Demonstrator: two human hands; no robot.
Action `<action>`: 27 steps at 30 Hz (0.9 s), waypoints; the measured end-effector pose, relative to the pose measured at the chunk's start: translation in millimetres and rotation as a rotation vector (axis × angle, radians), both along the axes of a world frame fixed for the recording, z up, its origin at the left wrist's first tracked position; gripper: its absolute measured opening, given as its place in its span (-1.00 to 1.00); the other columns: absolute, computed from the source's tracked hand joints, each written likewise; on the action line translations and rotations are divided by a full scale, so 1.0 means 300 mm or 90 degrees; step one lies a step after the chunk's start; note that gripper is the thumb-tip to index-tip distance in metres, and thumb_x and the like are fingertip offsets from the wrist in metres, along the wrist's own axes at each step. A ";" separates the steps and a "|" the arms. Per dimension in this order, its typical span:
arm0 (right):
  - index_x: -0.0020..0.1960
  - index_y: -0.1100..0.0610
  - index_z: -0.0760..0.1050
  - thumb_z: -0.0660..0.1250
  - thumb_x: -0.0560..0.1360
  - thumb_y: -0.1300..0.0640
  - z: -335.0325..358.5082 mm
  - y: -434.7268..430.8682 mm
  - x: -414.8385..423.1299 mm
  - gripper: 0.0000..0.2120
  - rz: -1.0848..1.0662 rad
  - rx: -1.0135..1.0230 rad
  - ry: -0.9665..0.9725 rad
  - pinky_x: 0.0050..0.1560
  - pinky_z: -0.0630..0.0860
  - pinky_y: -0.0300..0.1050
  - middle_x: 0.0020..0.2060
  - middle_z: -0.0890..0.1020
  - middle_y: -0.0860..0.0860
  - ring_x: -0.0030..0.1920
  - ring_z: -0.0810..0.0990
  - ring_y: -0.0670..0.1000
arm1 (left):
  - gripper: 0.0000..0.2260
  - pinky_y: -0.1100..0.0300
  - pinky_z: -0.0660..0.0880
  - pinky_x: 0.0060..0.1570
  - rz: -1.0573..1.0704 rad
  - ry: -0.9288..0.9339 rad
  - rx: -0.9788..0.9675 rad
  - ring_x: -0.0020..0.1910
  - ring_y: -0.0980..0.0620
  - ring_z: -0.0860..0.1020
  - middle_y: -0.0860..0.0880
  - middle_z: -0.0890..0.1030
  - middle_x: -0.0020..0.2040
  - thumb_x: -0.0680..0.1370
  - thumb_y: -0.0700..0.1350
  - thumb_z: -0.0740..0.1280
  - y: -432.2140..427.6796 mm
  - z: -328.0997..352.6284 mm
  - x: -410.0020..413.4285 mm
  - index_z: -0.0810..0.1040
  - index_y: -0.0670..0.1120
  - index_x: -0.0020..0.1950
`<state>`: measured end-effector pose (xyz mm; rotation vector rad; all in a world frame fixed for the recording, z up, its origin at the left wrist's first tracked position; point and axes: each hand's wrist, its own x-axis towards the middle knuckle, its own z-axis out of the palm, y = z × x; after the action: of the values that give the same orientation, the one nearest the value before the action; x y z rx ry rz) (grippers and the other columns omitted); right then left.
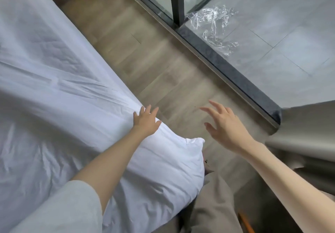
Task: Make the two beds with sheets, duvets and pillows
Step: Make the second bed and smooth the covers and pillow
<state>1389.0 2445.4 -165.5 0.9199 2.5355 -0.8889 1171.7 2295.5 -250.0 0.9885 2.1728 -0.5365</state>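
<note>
A bed covered in a wrinkled white sheet (54, 87) fills the left half of the view. A white pillow (163, 169) lies on its near right edge, one corner sticking out over the floor. My left hand (146, 120) rests flat on the sheet at the bed's edge, just beyond the pillow, fingers straight and spread. My right hand (224, 124) hovers in the air over the floor to the right of the bed, fingers spread, holding nothing.
Wooden floor (154, 60) runs between the bed and a dark sliding-door track (226, 64). Crumpled clear plastic (212, 26) lies on the grey tiles (281, 33) beyond the glass. A grey curtain (308, 133) hangs at the right. My trouser legs (213, 205) are below.
</note>
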 end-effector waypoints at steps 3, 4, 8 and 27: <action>0.49 -0.06 0.27 0.25 0.58 0.10 -0.122 -0.008 0.017 -0.50 -0.041 -0.010 0.004 0.35 0.31 0.13 0.53 0.18 0.03 0.43 0.25 0.18 | -0.36 -0.23 -0.18 0.46 -0.082 0.030 -0.064 0.56 -0.16 -0.20 -0.16 -0.11 0.60 0.60 0.30 0.06 0.047 -0.143 -0.020 -0.06 0.09 0.59; 0.49 -0.06 0.27 0.25 0.58 0.10 -0.164 -0.018 0.022 -0.50 -0.050 -0.010 0.003 0.35 0.32 0.13 0.53 0.18 0.02 0.43 0.25 0.18 | -0.31 -0.23 -0.23 0.45 -0.107 0.043 -0.099 0.56 -0.18 -0.22 -0.20 -0.11 0.59 0.56 0.36 0.05 0.050 -0.191 -0.028 -0.07 0.10 0.59; 0.49 -0.07 0.26 0.24 0.58 0.10 -0.320 -0.075 0.035 -0.50 -0.067 -0.002 -0.012 0.34 0.31 0.10 0.53 0.17 0.01 0.44 0.23 0.16 | -0.22 -0.19 -0.24 0.45 -0.192 0.083 -0.219 0.53 -0.15 0.11 -0.15 0.25 0.51 0.46 0.48 0.02 0.028 -0.347 -0.069 0.22 0.04 0.54; 0.54 -0.08 0.14 0.36 0.42 -0.28 -0.367 -0.472 0.050 -0.20 -0.173 -0.011 0.112 0.51 0.03 0.14 0.57 0.05 -0.01 0.56 -0.10 0.07 | -0.93 0.04 0.03 0.48 -0.177 -0.074 0.368 -0.19 -0.17 0.54 0.04 0.39 -0.40 0.68 -0.14 0.07 -0.293 -0.100 0.146 0.31 -0.10 0.06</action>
<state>1403.9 2303.9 -275.7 1.2542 2.5817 -1.1122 1215.5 2207.5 -280.1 1.5989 2.1357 0.0475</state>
